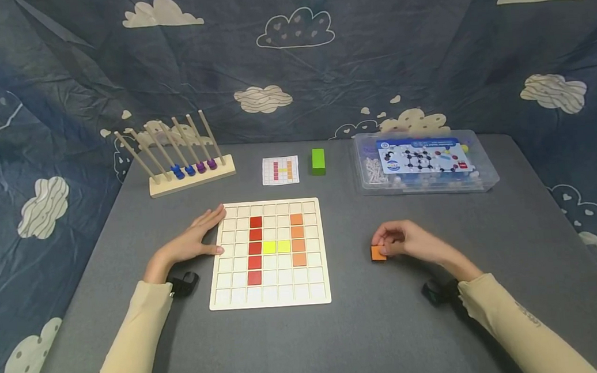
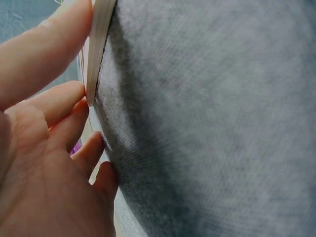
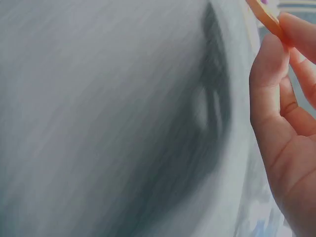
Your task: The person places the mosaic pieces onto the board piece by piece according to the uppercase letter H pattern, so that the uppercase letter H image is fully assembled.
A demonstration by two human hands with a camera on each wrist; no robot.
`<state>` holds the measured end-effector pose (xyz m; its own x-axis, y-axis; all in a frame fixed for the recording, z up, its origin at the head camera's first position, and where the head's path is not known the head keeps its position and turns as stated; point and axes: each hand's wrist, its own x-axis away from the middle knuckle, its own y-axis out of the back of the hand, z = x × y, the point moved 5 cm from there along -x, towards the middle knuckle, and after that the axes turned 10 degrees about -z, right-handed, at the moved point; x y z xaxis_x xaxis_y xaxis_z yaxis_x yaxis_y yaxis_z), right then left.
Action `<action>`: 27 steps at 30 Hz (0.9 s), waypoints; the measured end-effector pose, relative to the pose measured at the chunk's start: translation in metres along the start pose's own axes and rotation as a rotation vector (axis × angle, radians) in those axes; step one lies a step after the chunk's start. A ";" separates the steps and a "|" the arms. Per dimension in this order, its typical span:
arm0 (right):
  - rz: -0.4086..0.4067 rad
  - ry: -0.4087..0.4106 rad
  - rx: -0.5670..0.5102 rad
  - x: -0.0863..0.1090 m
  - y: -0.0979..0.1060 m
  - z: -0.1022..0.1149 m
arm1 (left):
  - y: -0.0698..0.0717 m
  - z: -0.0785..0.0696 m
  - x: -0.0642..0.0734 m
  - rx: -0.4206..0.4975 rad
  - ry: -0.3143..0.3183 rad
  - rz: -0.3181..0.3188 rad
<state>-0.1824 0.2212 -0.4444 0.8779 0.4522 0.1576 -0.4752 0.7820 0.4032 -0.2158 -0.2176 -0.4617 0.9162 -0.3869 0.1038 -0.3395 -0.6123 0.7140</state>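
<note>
A pale wooden grid board (image 1: 270, 298) lies on the table, with a red column of tiles (image 1: 255, 248), two yellow tiles (image 1: 277, 247) and an orange column (image 1: 298, 245) in its cells. My left hand (image 1: 190, 240) rests at the board's left edge, its fingers fairly straight, with thumb and fingertips touching the side; the left wrist view shows them against the board's edge (image 2: 98, 49). To the right of the board, my right hand (image 1: 406, 239) pinches an orange tile (image 1: 378, 254) between thumb and fingers. That thin tile (image 3: 266, 19) shows edge-on in the right wrist view.
Behind the board lie a small pattern card (image 1: 280, 171) and a green block (image 1: 318, 162). A wooden peg stand (image 1: 194, 180) with blue and purple beads stands at the back left. A clear plastic box (image 1: 428, 184) with a printed sheet sits at the back right.
</note>
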 end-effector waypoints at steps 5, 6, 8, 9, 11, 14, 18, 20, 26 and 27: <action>0.039 0.019 -0.034 -0.023 -0.026 0.020 | 0.000 0.000 0.000 -0.001 -0.010 0.000; 0.046 0.030 -0.036 -0.028 -0.032 0.024 | 0.001 -0.001 0.000 -0.003 -0.012 0.000; 0.064 0.055 -0.041 -0.036 -0.046 0.033 | 0.001 -0.001 0.000 -0.004 -0.017 0.000; 0.074 0.071 -0.044 -0.040 -0.053 0.037 | 0.001 -0.001 0.000 -0.003 -0.020 0.000; 0.096 0.101 -0.047 -0.047 -0.066 0.045 | 0.001 -0.002 0.000 -0.005 -0.022 0.001; 0.118 0.138 -0.032 -0.056 -0.086 0.055 | 0.001 -0.002 0.000 -0.002 -0.021 0.000; 0.127 0.190 0.051 -0.065 -0.106 0.065 | 0.001 -0.002 0.001 0.001 -0.022 -0.003; 0.127 0.216 0.102 -0.067 -0.114 0.068 | 0.002 -0.003 0.001 0.003 -0.023 -0.003; 0.117 0.279 0.214 -0.068 -0.125 0.073 | 0.001 -0.004 0.001 0.001 -0.023 0.000; 0.115 0.287 0.225 -0.068 -0.125 0.073 | 0.001 -0.004 0.001 0.000 -0.023 0.000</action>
<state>-0.1780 0.0613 -0.4400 0.7521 0.6583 -0.0321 -0.5173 0.6198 0.5901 -0.2150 -0.2161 -0.4584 0.9111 -0.4028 0.0879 -0.3395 -0.6121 0.7142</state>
